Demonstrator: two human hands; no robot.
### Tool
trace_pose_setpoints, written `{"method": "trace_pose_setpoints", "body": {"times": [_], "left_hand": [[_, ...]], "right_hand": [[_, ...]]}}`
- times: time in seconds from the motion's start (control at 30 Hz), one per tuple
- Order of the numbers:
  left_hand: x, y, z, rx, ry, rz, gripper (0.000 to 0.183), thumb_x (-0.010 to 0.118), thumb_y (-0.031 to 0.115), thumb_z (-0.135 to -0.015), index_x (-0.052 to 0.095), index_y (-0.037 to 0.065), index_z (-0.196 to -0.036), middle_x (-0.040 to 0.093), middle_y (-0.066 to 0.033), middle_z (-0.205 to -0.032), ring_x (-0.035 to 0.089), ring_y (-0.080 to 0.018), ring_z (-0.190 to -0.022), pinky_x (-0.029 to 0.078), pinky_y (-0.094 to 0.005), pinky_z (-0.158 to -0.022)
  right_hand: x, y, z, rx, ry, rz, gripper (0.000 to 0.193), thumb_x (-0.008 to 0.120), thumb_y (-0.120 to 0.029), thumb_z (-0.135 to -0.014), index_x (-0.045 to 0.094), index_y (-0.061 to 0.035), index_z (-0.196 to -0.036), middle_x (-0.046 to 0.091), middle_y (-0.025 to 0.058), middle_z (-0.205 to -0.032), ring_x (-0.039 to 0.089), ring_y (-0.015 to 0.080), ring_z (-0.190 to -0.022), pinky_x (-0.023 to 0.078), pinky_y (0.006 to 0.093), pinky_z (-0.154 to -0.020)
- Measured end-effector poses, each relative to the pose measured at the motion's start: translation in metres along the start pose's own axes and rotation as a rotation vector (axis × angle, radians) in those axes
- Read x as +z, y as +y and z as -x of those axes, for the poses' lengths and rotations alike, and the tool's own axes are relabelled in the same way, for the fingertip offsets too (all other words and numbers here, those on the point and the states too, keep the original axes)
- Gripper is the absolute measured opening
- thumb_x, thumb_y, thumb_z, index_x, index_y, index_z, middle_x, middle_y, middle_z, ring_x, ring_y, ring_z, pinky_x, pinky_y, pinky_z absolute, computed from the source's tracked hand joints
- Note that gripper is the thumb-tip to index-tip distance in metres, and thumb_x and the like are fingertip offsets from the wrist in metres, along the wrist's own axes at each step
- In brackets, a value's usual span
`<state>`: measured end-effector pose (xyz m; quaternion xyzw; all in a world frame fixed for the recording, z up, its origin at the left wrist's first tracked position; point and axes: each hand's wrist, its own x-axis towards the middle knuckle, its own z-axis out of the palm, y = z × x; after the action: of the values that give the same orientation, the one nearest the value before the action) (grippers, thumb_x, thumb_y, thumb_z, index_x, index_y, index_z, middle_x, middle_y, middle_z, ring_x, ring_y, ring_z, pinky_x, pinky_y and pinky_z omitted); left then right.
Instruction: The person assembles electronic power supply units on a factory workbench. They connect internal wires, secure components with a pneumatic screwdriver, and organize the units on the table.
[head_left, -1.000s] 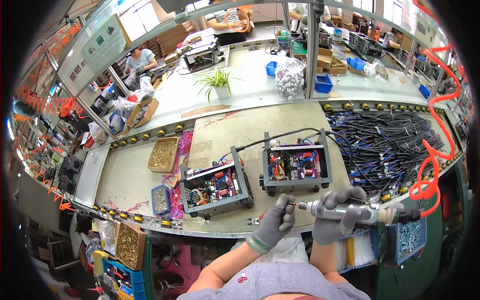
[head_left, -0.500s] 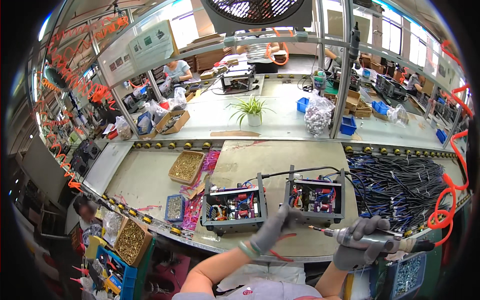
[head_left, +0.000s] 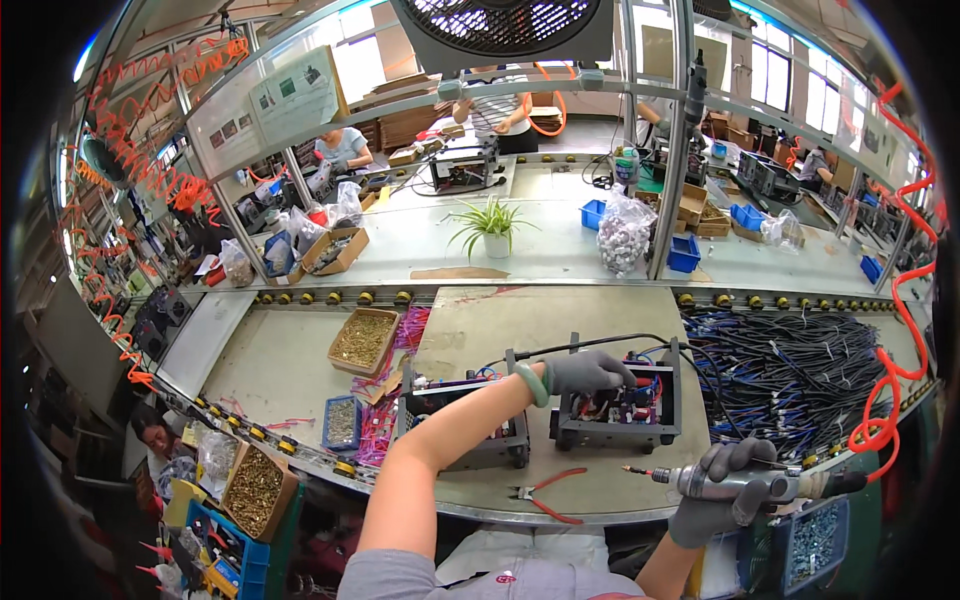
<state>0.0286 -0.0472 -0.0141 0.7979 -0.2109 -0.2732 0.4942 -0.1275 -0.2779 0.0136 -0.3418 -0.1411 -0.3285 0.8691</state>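
Observation:
My left hand [head_left: 588,373], in a grey glove with a green bangle at the wrist, reaches over the open top of the right-hand black metal case [head_left: 615,434]. Its fingers are drawn together above the inner parts; what they pinch, if anything, is hidden. Wires and red and purple components show inside. To its left, a second such case [head_left: 519,440] is partly covered by my forearm. My gloved right hand [head_left: 722,490] is wrapped round an air screwdriver [head_left: 705,482], its bit pointing left. Red-handled pliers [head_left: 549,483] lie in front of the cases.
Black cables [head_left: 790,370] are heaped at the right, beside a coiled orange air hose [head_left: 875,400]. A box of brass-coloured parts [head_left: 364,340] and a blue bin [head_left: 342,424] stand left. A roller rail [head_left: 350,297] and metal post [head_left: 672,180] stand behind. Blue screw bin [head_left: 815,548] sits lower right.
My left hand has moved away from me and slightly right, from in front of the cases to over the right-hand one. The pliers now show fully. The screwdriver stays in my right hand.

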Motion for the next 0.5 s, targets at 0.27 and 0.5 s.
{"method": "trace_pose_setpoints", "body": {"times": [0.27, 0.5], "left_hand": [[0.004, -0.005, -0.001, 0.092, 0.08, -0.154, 0.025, 0.059, 0.019, -0.089, 0.071, 0.003, -0.103, 0.068, -0.0095, -0.099, 0.063, -0.017, -0.088, 0.05, -0.0322, -0.083], [0.043, 0.026, -0.022, 0.054, 0.051, -1.49, 0.018, 0.061, 0.014, -0.077, 0.074, 0.006, -0.087, 0.07, -0.0144, -0.082, 0.069, -0.0299, -0.077, 0.052, -0.04, -0.062]], "right_hand": [[0.007, 0.009, 0.0, 0.085, 0.033, -0.027, 0.057, 0.071, -0.043, -0.081, 0.048, -0.0027, -0.114, 0.05, 0.0036, -0.083, 0.056, 0.0115, -0.063, 0.045, 0.0273, -0.056], [0.016, 0.012, 0.011, 0.136, -0.004, 0.015, 0.053, 0.069, -0.04, -0.083, 0.053, -0.0029, -0.117, 0.05, 0.0045, -0.083, 0.054, 0.0122, -0.064, 0.045, 0.0281, -0.057]]}}
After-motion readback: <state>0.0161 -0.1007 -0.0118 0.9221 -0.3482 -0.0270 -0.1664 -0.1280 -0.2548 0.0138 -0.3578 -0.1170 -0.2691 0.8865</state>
